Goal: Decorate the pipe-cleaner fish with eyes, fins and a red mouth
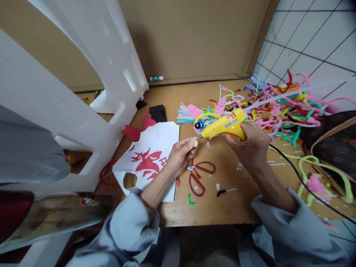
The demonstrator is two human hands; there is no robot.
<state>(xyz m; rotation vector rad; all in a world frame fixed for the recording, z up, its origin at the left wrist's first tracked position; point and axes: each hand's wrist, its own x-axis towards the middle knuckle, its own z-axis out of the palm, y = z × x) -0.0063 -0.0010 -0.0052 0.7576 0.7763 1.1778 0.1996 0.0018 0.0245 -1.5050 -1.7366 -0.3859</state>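
Observation:
My right hand (254, 142) is wrapped round the handle of a yellow hot glue gun (222, 127), with a long clear glue stick (272, 97) coming out of its back. The gun's nozzle meets a small pale piece (195, 142) pinched between the fingertips of my left hand (182, 152); its kind is too small to tell. Just behind the gun lies a fish-like craft figure (207, 119) with a blue eye, pink fuzzy ears and a yellow rim, partly hidden by the gun. Red-handled scissors (198, 173) lie below my left hand.
White paper with red cut-outs (150, 163) lies left, near a black phone (157, 112). Tangled pipe cleaners (278, 107) heap at the back right beside a brown bag (330, 141). A black cable (300, 177) crosses the right side. A white plastic panel (91, 55) stands left.

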